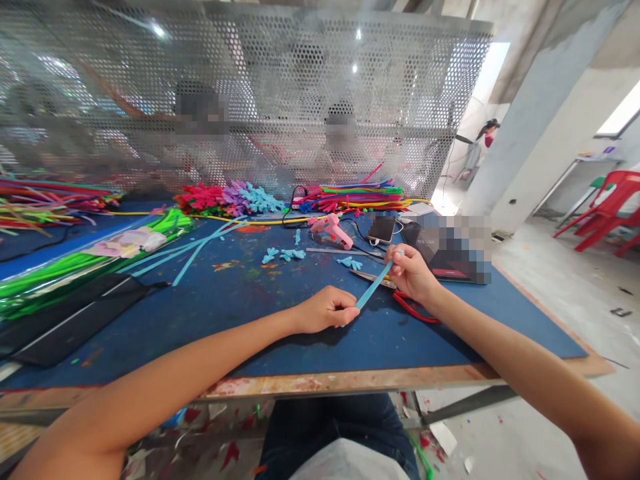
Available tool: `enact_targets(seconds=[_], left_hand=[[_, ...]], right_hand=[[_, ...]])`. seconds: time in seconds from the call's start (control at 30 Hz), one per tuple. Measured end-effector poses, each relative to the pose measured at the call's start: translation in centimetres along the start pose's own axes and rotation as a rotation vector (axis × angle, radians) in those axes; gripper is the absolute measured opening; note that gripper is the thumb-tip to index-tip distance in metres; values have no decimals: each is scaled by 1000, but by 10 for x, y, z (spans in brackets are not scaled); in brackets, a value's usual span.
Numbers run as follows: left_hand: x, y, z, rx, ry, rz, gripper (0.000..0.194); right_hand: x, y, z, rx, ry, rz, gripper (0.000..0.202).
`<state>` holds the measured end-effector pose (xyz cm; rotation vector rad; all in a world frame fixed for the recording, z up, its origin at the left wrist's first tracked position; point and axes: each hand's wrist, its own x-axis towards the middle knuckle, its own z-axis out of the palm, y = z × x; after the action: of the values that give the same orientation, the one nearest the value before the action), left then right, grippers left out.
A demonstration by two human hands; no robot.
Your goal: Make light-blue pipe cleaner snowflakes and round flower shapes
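A light blue pipe cleaner point(373, 289) is stretched at a slant between my two hands, above the front half of the table. My left hand point(327, 310) is closed on its lower end. The upper end is pinched by the fingers of my right hand point(411, 272). Red-handled scissors point(416, 308) lie beneath and beside my right hand, partly covered by it. Just beyond my hands rest small light blue twisted pieces point(292, 255) and another such piece point(352, 263). A pink glue gun point(331, 230) lies behind them.
Bundles of coloured pipe cleaners point(350, 198) line the back, below a perforated metal screen point(280, 87). A bag of green pipe cleaners point(100, 257) and a black pouch point(85, 313) are at left. A phone point(381, 230) with cables and a dark box point(450, 247) are at right.
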<state>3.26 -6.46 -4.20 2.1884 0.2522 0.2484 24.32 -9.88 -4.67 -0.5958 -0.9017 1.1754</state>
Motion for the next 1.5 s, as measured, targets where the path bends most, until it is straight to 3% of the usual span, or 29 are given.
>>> enact_targets(seconds=[0.83,1.2,1.5], left_hand=[[0,-2,0,3,-2,14,38],[0,1,3,-78,99,-105,39],[0,-2,6,-99,115,-138,40]], right_hand=[[-2,-7,2,49,-51,-44,26],[6,-6,-5,65,70,90,11],[4,-9,-1,-3,60,81,21]])
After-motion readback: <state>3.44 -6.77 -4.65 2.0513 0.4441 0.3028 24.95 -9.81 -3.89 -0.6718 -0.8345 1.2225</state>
